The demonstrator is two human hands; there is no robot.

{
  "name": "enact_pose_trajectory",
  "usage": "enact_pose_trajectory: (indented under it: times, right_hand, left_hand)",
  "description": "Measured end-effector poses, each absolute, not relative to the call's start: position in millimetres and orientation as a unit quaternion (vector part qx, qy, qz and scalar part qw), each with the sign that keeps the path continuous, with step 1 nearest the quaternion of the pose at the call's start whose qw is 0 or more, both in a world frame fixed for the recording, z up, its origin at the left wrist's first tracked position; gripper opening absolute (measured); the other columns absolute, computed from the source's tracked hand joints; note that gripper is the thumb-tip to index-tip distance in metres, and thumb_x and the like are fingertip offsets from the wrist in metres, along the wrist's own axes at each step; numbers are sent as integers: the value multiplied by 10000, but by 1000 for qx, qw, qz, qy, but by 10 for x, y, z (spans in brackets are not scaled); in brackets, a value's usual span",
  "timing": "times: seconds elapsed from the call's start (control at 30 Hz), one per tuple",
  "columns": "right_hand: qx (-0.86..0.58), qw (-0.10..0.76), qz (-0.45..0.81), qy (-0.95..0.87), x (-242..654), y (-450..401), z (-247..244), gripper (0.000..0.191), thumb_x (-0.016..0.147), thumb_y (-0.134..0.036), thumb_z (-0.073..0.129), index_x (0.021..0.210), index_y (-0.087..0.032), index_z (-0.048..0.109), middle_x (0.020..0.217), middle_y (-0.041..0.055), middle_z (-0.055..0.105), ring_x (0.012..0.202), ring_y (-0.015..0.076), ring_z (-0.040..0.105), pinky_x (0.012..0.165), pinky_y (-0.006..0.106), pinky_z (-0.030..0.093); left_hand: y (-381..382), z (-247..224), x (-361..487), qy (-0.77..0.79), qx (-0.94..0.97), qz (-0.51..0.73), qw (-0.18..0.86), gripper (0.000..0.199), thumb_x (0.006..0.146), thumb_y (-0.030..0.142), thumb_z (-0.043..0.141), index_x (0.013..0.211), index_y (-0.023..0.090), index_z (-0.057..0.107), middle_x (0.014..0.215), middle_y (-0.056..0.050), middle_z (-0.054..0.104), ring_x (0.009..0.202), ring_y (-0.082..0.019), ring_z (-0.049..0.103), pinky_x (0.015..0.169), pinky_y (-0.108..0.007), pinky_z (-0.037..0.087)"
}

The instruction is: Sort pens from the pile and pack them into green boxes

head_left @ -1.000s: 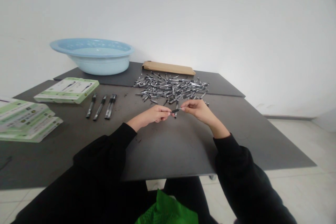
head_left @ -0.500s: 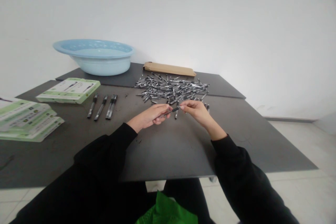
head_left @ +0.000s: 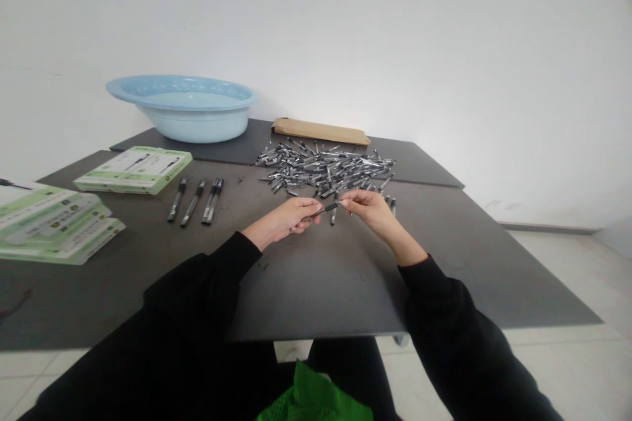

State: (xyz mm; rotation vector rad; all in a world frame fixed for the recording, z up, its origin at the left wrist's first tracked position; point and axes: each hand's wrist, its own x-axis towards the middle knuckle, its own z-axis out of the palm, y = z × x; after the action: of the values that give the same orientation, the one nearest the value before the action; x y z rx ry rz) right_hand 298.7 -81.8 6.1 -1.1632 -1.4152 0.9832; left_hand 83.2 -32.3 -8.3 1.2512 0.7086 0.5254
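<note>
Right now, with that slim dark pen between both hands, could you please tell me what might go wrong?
The slim dark pen could slip, as the right hand only pinches one end. If dropped, it might be lost among the loose heap of black-and-grey pens just beyond.

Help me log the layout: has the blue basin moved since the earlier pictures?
No. Against the grey table, the blue basin sits where it did; the camera view shifted slightly.

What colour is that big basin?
The basin is light blue, seen best in the head view.
</note>
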Motion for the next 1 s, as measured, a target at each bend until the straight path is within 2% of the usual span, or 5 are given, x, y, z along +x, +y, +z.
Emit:
enact_pose_trajectory:
  times: [0.17,0.3,0.37,0.6,1.0]
  right_hand:
    - [-489,509,398,-586,2997,-809,45,298,682,-432,802,830,-185,727,683,-7,648,623,122,539,649,290,426]
    - [-493,511,400,-579,2978,-808,35,312,683,-456,795,797,-179,711,655,-9,635,609,120,535,639,284,427]
    - [-491,505,406,-583,2964,-809,33,319,689,-474,785,769,-178,697,643,-9,628,606,121,533,639,283,432]
    - [-499,527,367,-582,2922,-771,-24,322,691,-492,761,741,-188,665,621,-6,616,594,128,536,616,279,432]
    - [-506,543,358,-566,2850,-730,-109,341,714,-505,745,758,-184,639,641,-2,609,618,132,543,642,279,445]
  left_hand:
    - [-326,-48,825,333,555,248,721,285,778,334,755,932,150,602,761,-2,591,454,-20,400,369,-134,180]
    - [-354,-22,806,307,515,175,781,374,912,504,555,907,136,620,666,19,533,364,-2,243,349,-159,100]
    - [-361,-23,800,301,530,163,776,385,926,484,538,883,118,646,591,45,465,348,-2,200,349,-172,87]
    - [-368,-38,833,332,583,245,700,289,827,384,670,845,96,688,627,18,520,393,-12,267,384,-197,110]
    - [-344,-23,848,359,706,311,526,306,805,410,610,666,140,646,575,11,563,442,-60,332,451,-219,216]
